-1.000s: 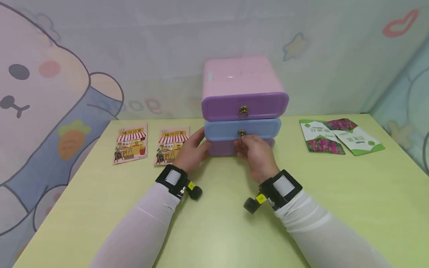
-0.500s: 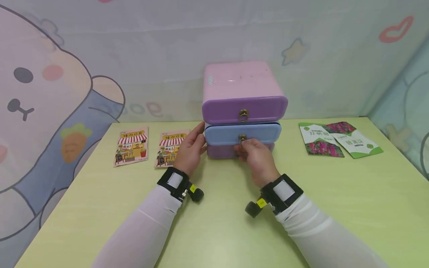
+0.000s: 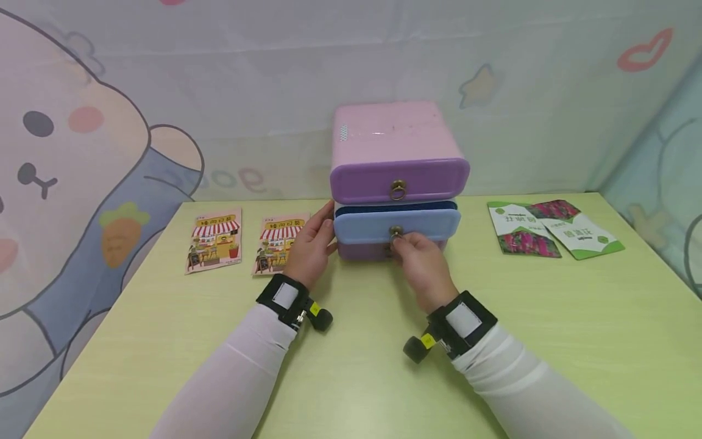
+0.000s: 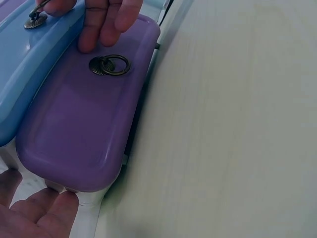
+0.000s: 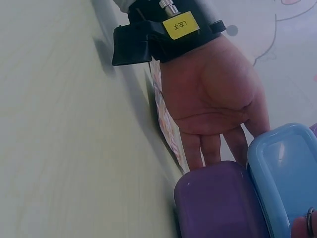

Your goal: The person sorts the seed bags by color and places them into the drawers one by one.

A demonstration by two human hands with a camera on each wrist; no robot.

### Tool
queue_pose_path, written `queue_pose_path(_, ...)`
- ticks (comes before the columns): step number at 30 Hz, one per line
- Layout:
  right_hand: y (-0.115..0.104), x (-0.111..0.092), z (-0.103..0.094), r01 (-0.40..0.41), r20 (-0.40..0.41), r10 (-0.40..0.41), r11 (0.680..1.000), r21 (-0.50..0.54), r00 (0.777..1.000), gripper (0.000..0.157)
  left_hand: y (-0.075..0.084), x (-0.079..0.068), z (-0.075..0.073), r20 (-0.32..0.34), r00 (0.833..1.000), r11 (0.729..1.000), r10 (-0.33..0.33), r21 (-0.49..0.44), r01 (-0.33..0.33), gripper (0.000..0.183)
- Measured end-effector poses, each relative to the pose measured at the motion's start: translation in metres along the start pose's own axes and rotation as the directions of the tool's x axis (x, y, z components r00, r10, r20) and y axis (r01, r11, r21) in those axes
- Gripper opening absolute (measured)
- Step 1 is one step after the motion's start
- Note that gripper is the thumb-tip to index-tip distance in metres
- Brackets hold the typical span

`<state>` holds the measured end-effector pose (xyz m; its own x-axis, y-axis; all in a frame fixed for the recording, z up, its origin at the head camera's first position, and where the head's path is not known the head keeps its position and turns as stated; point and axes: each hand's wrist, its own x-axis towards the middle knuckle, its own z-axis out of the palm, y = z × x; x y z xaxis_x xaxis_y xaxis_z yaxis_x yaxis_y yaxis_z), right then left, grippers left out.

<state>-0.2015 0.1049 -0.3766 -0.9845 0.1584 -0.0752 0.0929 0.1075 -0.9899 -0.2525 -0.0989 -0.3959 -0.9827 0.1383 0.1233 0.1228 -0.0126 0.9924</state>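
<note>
A small three-drawer cabinet [image 3: 392,131] with a pink top stands at the back of the table. Its middle, light blue drawer [image 3: 364,227] is pulled out a little, and a dark gap shows above its front. My right hand [image 3: 426,268] pinches the brass ring pull [image 3: 395,231] of that drawer between thumb and fingers. Against the cabinet's left side rests my left hand [image 3: 308,251], its fingers extended, as the right wrist view shows. In the left wrist view, the bottom purple drawer [image 4: 74,129] is shut, its own ring hanging free below my right fingers.
Two pink seed packets [image 3: 214,241] with a shop-front picture lie left of the cabinet, one partly behind my left hand. To the right, two green and white flower packets [image 3: 587,231] overlap. A printed cloth [image 3: 263,91] hangs behind the table [image 3: 362,372].
The blue drawer has come forward from shut, drawn by my right hand on its ring, and the dark gap above it has grown. My left hand stays at the cabinet's side.
</note>
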Motion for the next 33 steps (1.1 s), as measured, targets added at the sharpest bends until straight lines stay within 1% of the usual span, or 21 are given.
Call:
queue_pose_path(3, 0.001, -0.002, -0.001, -0.001, -0.008, 0.001, 1.000, -0.021, 1.000, 0.023, 0.001, -0.001, 0.001, -0.003, 1.000, 1.000, -0.003, -0.006, 0.003, 0.047)
queue_pose_path(6, 0.003, -0.004, -0.002, -0.009, -0.004, 0.009, 1.000, -0.014, 1.000, 0.023, 0.001, -0.001, 0.001, -0.002, 1.000, 1.000, -0.001, -0.012, 0.001, 0.047)
queue_pose_path(13, 0.000, -0.012, -0.005, -0.048, 0.049, 0.045, 0.996, 0.078, 0.998, 0.023, 0.000, -0.001, 0.002, -0.010, 1.000, 1.000, -0.005, -0.002, 0.005, 0.046)
queue_pose_path(22, 0.001, -0.023, -0.007, -0.034, 0.020, 0.033, 0.996, 0.077, 0.999, 0.021, 0.002, -0.002, 0.004, -0.020, 1.000, 1.000, -0.012, 0.003, 0.012, 0.046)
queue_pose_path(33, 0.002, -0.033, -0.008, -0.015, 0.007, 0.015, 0.996, 0.084, 1.000, 0.022, 0.001, -0.001, 0.004, -0.018, 1.000, 1.000, 0.001, -0.003, -0.001, 0.046)
